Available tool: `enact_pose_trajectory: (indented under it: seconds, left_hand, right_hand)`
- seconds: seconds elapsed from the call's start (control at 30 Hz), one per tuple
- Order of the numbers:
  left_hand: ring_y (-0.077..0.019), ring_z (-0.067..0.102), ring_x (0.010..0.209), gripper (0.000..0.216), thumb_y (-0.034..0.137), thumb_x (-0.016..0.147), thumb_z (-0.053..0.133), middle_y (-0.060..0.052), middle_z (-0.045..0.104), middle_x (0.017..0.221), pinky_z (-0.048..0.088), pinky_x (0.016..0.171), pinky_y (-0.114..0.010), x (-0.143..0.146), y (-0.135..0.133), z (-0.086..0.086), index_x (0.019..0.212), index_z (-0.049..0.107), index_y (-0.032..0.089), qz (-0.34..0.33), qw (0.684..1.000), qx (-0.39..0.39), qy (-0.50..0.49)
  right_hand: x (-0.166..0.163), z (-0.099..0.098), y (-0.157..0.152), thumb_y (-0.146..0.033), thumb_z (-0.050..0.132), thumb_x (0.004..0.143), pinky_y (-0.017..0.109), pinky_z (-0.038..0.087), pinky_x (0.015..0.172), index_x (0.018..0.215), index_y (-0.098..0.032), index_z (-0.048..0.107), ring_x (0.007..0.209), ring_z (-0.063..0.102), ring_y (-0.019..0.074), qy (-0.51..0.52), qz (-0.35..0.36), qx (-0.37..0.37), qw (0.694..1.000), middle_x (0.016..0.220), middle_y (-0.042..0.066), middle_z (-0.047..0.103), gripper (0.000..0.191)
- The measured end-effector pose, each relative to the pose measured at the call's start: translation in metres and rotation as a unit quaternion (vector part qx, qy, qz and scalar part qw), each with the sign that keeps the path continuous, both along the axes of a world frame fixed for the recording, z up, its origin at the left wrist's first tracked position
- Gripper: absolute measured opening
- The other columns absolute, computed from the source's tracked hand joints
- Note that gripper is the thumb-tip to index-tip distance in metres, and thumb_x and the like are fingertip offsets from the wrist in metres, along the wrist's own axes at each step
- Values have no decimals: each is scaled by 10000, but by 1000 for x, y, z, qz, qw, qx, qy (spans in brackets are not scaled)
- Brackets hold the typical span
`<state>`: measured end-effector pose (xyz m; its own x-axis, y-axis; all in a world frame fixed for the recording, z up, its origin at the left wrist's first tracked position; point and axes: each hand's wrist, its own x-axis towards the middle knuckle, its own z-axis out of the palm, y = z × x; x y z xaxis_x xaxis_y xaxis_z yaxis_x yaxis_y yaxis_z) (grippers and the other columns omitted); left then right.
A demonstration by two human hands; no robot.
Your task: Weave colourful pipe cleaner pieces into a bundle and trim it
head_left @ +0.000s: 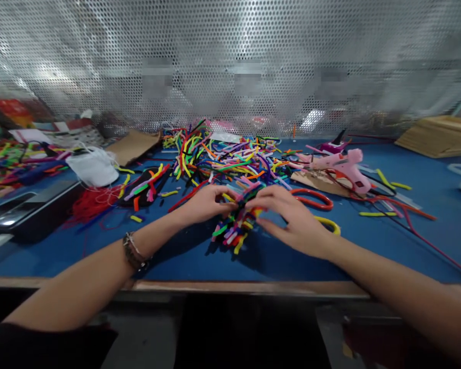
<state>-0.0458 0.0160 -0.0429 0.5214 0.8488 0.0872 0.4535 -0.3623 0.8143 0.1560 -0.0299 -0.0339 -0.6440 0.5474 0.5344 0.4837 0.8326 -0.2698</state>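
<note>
A bundle of multicoloured pipe cleaner pieces (236, 225) is held between both hands a little above the blue table, its cut ends pointing down and toward me. My left hand (209, 202) closes on its upper left side with thumb and forefinger. From the right, my right hand (289, 218) pinches the bundle's upper part with thumb and fingertips. The fingers hide part of the bundle's middle. Just behind my right hand lie scissors with an orange handle loop (315, 200) and a yellow one (330, 224).
A heap of loose pipe cleaners (230, 159) spreads behind the hands. To the right lies a pink glue gun (347, 169) with its cord trailing forward. On the left are a white face mask (94, 166), red thread (95, 202) and a black box-shaped device (41, 212). Perforated metal (230, 46) stands behind.
</note>
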Motion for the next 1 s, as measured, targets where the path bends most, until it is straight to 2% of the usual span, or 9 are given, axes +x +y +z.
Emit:
enact_pose_trajectory:
  seconds: [0.13, 0.27, 0.43, 0.57, 0.67, 0.77, 0.83, 0.9, 1.0]
  left_hand:
    - [-108, 544, 613, 265, 350, 632, 614, 15, 584, 698, 467, 597, -229, 2, -2, 4, 786, 559, 143, 75, 986, -76, -131]
    - [-147, 566, 823, 310, 330, 673, 584, -11, 608, 886, 467, 755, -272, 6, -9, 2, 933, 528, 170, 53, 968, -73, -233]
    - [-197, 542, 907, 234, 330, 720, 514, -31, 597, 878, 438, 825, -318, 12, -19, 1, 873, 519, 153, 24, 985, -19, -170]
    - [-191, 558, 818, 332, 337, 672, 564, -17, 576, 799, 452, 775, -333, 15, -24, 4, 934, 458, 163, 2, 991, -43, -129]
    - [-185, 543, 898, 535, 308, 615, 633, -49, 551, 961, 441, 796, -324, 13, -27, 8, 1069, 381, 177, -70, 987, -64, -130]
    - [-217, 457, 1086, 766, 360, 550, 705, -100, 460, 1177, 404, 866, -338, 9, -27, 9, 1193, 313, 221, -183, 960, -123, -170]
    - [-248, 435, 1121, 793, 456, 523, 713, -121, 441, 1220, 406, 868, -372, 7, -27, 8, 1192, 351, 231, -237, 930, -189, -207]
    - [-251, 508, 1034, 706, 537, 551, 669, -132, 498, 1174, 441, 819, -383, 8, -28, 6, 1133, 433, 216, -229, 910, -240, -247]
    - [-195, 610, 773, 524, 500, 639, 618, -118, 620, 981, 484, 724, -343, 12, -31, 4, 1034, 525, 169, -154, 914, -273, -258]
  right_hand:
    - [7, 0, 11, -258, 455, 807, 301, 439, 710, 1035, -151, 451, 821, 487, 156, 174, -126, -22, 976, 897, 69, 499, 252]
    - [9, -3, 15, -313, 372, 830, 248, 445, 603, 1060, -180, 414, 681, 502, 121, 160, -66, -188, 967, 783, 13, 500, 270]
    - [0, -2, 6, -292, 402, 814, 203, 391, 483, 1008, -177, 444, 539, 444, 91, 86, -5, -293, 952, 615, -50, 417, 229]
    - [3, -3, 11, -206, 422, 788, 184, 316, 434, 1063, -148, 386, 475, 342, 73, 134, -2, -285, 949, 562, -87, 280, 284]
    - [15, 5, 19, -190, 428, 785, 177, 282, 426, 1084, -157, 371, 476, 336, 66, 135, 8, -266, 955, 574, -85, 310, 306]
    - [30, 18, 24, -183, 430, 786, 175, 287, 428, 1099, -159, 386, 479, 360, 61, 122, -29, -215, 969, 622, -65, 403, 317]
    - [37, 25, 24, -186, 449, 778, 186, 341, 469, 1101, -154, 405, 532, 430, 73, 116, -71, -163, 977, 689, -37, 478, 327]
    - [37, 27, 23, -205, 477, 767, 221, 403, 548, 1082, -152, 434, 637, 502, 104, 100, -94, -116, 984, 805, 7, 538, 322]
    - [30, 21, 21, -223, 489, 769, 285, 444, 677, 1080, -160, 453, 803, 545, 153, 57, -77, -65, 993, 999, 62, 553, 319]
